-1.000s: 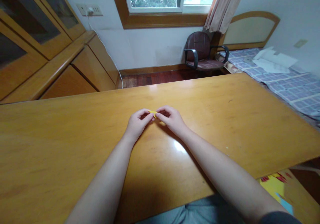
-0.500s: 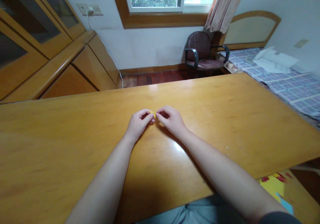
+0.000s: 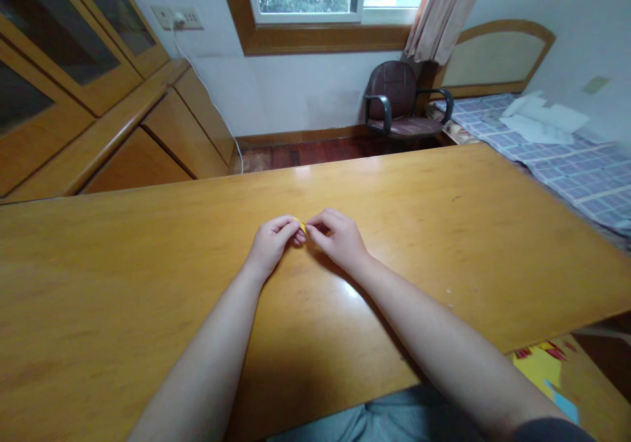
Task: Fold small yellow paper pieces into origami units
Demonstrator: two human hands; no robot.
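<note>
A small yellow piece of paper [image 3: 302,226] is pinched between both hands over the middle of a wooden table [image 3: 444,231]. My left hand [image 3: 271,241] has its fingers curled and its fingertips pressed on the paper's left end. From the other side, my right hand [image 3: 338,237] pinches it with thumb and forefinger. Most of the paper is hidden by the fingers. Both forearms reach in from the table's near edge.
Wooden cabinets [image 3: 73,87] run along the left wall. A dark armchair [image 3: 399,100] stands beyond the table under the window. At the right is a bed [image 3: 566,159] with white papers on it. Coloured paper [image 3: 542,366] lies low at the right.
The hands have stayed in the same spot. The fingers have closed a little tighter round the yellow paper, so less of it shows.
</note>
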